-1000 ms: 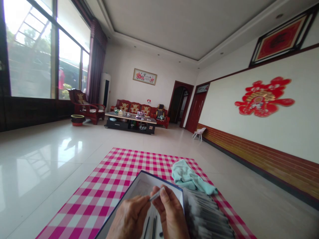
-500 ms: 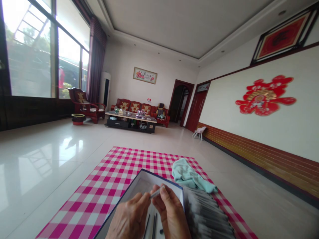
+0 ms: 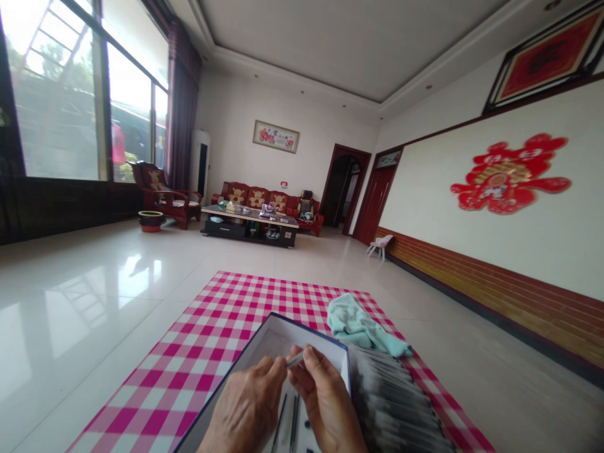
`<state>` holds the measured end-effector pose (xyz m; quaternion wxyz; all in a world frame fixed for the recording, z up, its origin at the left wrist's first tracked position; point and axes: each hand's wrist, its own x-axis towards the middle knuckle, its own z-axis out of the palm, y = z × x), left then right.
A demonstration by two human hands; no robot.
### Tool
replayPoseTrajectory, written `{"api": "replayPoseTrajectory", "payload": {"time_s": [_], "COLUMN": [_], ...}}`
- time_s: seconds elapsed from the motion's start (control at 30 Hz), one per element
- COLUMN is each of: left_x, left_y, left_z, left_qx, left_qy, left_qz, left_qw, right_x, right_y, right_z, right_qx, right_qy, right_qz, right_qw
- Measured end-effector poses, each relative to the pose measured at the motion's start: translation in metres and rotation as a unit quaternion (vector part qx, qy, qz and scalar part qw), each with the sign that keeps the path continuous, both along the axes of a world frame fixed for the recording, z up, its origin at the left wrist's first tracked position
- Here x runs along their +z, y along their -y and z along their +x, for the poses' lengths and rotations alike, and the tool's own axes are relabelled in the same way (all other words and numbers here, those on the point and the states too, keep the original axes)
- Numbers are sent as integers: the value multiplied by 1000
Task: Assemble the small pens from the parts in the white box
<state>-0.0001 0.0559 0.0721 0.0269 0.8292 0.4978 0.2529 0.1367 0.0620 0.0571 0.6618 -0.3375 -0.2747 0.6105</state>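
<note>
My left hand (image 3: pixel 250 402) and my right hand (image 3: pixel 325 393) meet over a shallow white box (image 3: pixel 258 345) with a dark blue rim. Between them they pinch a slim, translucent pen (image 3: pixel 295 360); its left end disappears in the left fingers. My right thumb and fingers close around its other end. Below the hands, thin dark pen refills (image 3: pixel 294 418) and a small black piece (image 3: pixel 307 425) lie in the box. Right of the box is a heap of many clear, dark-tipped pens (image 3: pixel 394 396), partly blurred.
A pink-and-white checked cloth (image 3: pixel 189 358) covers the surface under the box. A crumpled mint-green towel (image 3: pixel 361 327) lies beyond the pens. Farther off stand a low black table (image 3: pixel 250 229), a red wooden sofa (image 3: pixel 259 195) and a small pale chair (image 3: pixel 379 246).
The view has tilted slightly, so the room sits a little higher in the picture. Both hands keep nearly the same grip on the pen.
</note>
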Motion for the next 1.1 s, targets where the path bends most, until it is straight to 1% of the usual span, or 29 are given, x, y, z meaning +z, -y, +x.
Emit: {"api": "replayPoseTrajectory", "payload": {"time_s": [0.17, 0.23, 0.33, 0.43, 0.53, 0.63, 0.77, 0.87, 0.97, 1.1], "left_x": [0, 1, 1, 2, 4, 4, 3, 1, 1, 1], "left_y": [0, 0, 2, 3, 4, 5, 6, 7, 7, 3], "left_z": [-3, -2, 0, 1, 1, 0, 3, 6, 6, 1], "left_qx": [-29, -25, 6, 28, 45, 54, 56, 64, 57, 36], "left_qy": [65, 68, 19, -31, -45, -57, -80, -90, -69, 6], "left_qz": [-19, -26, -17, -4, 4, 7, -6, -19, -16, -8], "left_qw": [997, 997, 1000, 999, 998, 997, 995, 994, 996, 999], "right_x": [0, -1, -2, 2, 12, 18, 15, 13, 16, 26], "right_y": [0, 0, -2, -5, -7, -8, -8, -9, -10, -5], "right_z": [1, 1, 0, 1, 2, 2, 2, 6, 10, 11], "right_qx": [4, 3, -4, 4, 26, 26, 23, 45, 63, 54], "right_qy": [29, 38, 42, 42, 56, 70, 67, 61, 67, 54], "right_qz": [27, 31, 21, 6, -21, -48, -70, -88, -94, -66], "right_qw": [999, 999, 999, 999, 998, 996, 995, 993, 991, 995]}}
